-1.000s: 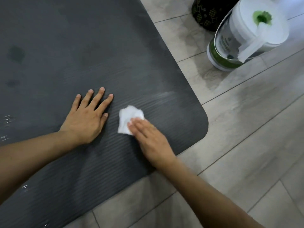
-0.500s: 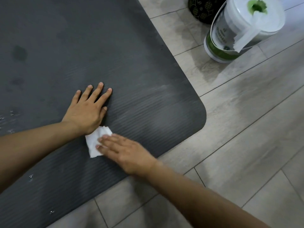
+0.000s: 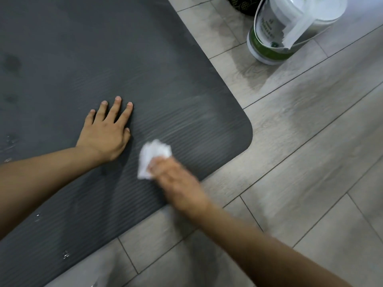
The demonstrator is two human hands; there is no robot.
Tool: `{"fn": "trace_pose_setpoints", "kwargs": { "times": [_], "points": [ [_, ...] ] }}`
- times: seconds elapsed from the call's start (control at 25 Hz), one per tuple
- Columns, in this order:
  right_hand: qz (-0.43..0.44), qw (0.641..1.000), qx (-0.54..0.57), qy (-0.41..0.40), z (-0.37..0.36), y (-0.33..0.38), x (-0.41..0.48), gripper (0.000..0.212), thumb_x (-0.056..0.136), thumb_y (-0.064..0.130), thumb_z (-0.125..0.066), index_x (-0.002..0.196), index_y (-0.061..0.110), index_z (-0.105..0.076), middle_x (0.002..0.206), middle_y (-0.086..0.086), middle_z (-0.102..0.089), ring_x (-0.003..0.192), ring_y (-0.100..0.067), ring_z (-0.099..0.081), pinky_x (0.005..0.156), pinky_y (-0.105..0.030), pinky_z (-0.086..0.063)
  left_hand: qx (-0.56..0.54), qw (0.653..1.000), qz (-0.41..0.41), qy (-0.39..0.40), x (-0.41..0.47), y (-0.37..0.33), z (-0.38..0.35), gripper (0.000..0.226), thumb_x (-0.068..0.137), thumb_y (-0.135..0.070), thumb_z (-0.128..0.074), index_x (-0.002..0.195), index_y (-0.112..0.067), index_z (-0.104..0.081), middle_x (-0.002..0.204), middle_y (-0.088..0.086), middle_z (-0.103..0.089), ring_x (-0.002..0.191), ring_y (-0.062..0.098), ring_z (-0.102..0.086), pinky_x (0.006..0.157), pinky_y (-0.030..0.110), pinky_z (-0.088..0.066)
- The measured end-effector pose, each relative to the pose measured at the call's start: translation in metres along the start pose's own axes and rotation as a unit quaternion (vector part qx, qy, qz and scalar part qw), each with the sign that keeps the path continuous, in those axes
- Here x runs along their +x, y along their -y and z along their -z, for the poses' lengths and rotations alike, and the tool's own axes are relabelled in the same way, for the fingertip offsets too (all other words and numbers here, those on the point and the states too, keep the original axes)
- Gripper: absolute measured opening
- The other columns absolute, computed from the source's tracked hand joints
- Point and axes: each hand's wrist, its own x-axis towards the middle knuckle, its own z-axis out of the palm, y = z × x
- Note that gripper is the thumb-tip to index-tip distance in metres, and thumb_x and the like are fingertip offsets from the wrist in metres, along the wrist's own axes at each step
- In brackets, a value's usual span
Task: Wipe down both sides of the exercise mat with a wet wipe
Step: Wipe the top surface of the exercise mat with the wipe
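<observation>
A dark grey ribbed exercise mat [image 3: 124, 59] lies flat on the floor, its rounded corner at the right. My left hand [image 3: 105, 131] rests flat on the mat with fingers spread and straight. My right hand [image 3: 176, 181], blurred by motion, presses a crumpled white wet wipe [image 3: 152, 156] onto the mat near its front edge, just right of the left hand. The wipe sticks out from under the fingertips. Damp streaks show on the mat toward the corner.
A white and green tub of wet wipes [image 3: 275, 32] stands on the grey wood-look floor [image 3: 310, 162] beyond the mat's right edge, with a wipe hanging from its lid. A dark patterned object [image 3: 240, 5] sits behind the tub. Water drops dot the mat's left part.
My right hand has slid the wipe back to the right, away from the left wrist and toward the mat's corner. The left hand has stayed put on the mat.
</observation>
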Motion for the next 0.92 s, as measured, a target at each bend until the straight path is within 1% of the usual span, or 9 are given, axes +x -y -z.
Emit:
{"fn": "trace_pose_setpoints", "kwargs": {
  "times": [0.08,0.16,0.32,0.4,0.52,0.6,0.68,0.8,0.92],
  "points": [
    [0.1,0.991,-0.015,0.083,-0.01,0.027,-0.008,0.048,0.094,0.001,-0.045,0.142,0.0,-0.045,0.149,-0.018,-0.043,0.143,-0.028,-0.033,0.119,-0.042,-0.025,-0.005,1.0,-0.01,-0.016,0.0,0.0,0.001,0.067,0.106,-0.037,-0.035,0.165,-0.023,-0.005,0.172,0.011,-0.003,0.154,0.043,-0.012,0.123,0.056,-0.016],
    [0.063,0.996,-0.05,0.046,0.006,-0.016,-0.009,0.048,0.095,0.001,-0.044,0.143,0.001,-0.045,0.149,-0.017,-0.043,0.142,-0.028,-0.035,0.118,-0.043,-0.027,-0.008,0.999,-0.027,-0.027,-0.003,0.002,0.003,0.067,0.105,-0.036,-0.039,0.164,-0.021,-0.012,0.17,0.014,-0.01,0.153,0.045,-0.017,0.121,0.057,-0.021],
    [-0.276,0.951,-0.094,-0.102,0.077,-0.124,-0.015,0.045,0.1,0.007,-0.04,0.144,0.007,-0.046,0.15,-0.015,-0.042,0.141,-0.028,-0.036,0.111,-0.051,-0.035,0.001,0.998,-0.058,-0.02,-0.018,0.011,-0.002,0.065,0.105,-0.04,-0.036,0.164,-0.022,-0.015,0.17,0.014,-0.013,0.153,0.042,-0.019,0.122,0.056,-0.023],
    [-0.349,0.921,-0.097,-0.145,0.083,-0.129,-0.017,0.046,0.1,0.004,-0.039,0.146,0.007,-0.043,0.153,-0.014,-0.039,0.144,-0.027,-0.03,0.115,-0.049,-0.031,0.028,0.994,-0.103,-0.006,-0.023,0.018,0.003,0.066,0.102,-0.046,-0.026,0.163,-0.025,-0.014,0.169,0.013,-0.015,0.152,0.042,-0.023,0.121,0.056,-0.027],
    [-0.23,0.965,-0.05,-0.117,0.039,-0.061,-0.019,0.048,0.099,0.0,-0.042,0.147,0.003,-0.04,0.153,-0.015,-0.038,0.145,-0.028,-0.029,0.117,-0.047,-0.027,0.078,0.982,-0.166,0.049,-0.027,0.031,0.017,0.068,0.098,-0.054,-0.014,0.162,-0.033,-0.002,0.171,0.009,-0.011,0.152,0.039,-0.026,0.118,0.051,-0.035],
    [-0.048,0.997,-0.061,-0.007,0.003,0.006,-0.032,0.051,0.095,-0.002,-0.041,0.146,0.002,-0.04,0.153,-0.016,-0.038,0.145,-0.028,-0.03,0.119,-0.044,-0.024,0.114,0.973,-0.185,0.073,-0.038,0.034,0.015,0.067,0.101,-0.055,-0.022,0.159,-0.038,0.007,0.171,0.007,-0.006,0.153,0.036,-0.023,0.118,0.046,-0.036],
    [0.042,0.995,-0.078,0.052,-0.002,0.02,-0.044,0.053,0.093,-0.002,-0.041,0.146,0.002,-0.041,0.152,-0.015,-0.039,0.144,-0.026,-0.031,0.119,-0.042,-0.025,0.117,0.971,-0.186,0.091,-0.059,0.038,0.015,0.072,0.102,-0.053,-0.034,0.158,-0.04,0.009,0.172,0.006,-0.002,0.154,0.034,-0.021,0.118,0.045,-0.036],
    [-0.139,0.986,-0.09,-0.039,0.032,-0.041,-0.051,0.054,0.092,-0.007,-0.043,0.145,0.004,-0.043,0.152,-0.015,-0.04,0.143,-0.026,-0.033,0.114,-0.048,-0.031,0.068,0.981,-0.144,0.109,-0.098,0.058,0.008,0.077,0.101,-0.054,-0.044,0.162,-0.038,0.001,0.171,0.006,0.0,0.154,0.033,-0.018,0.117,0.047,-0.037],
    [-0.352,0.925,-0.096,-0.108,0.062,-0.083,-0.062,0.053,0.095,-0.004,-0.037,0.147,0.007,-0.041,0.155,-0.012,-0.035,0.146,-0.024,-0.027,0.115,-0.048,-0.029,0.047,0.983,-0.155,0.083,-0.128,0.076,-0.002,0.08,0.094,-0.066,-0.038,0.162,-0.038,-0.006,0.171,0.008,-0.009,0.153,0.035,-0.024,0.119,0.049,-0.036]
  ]
}}
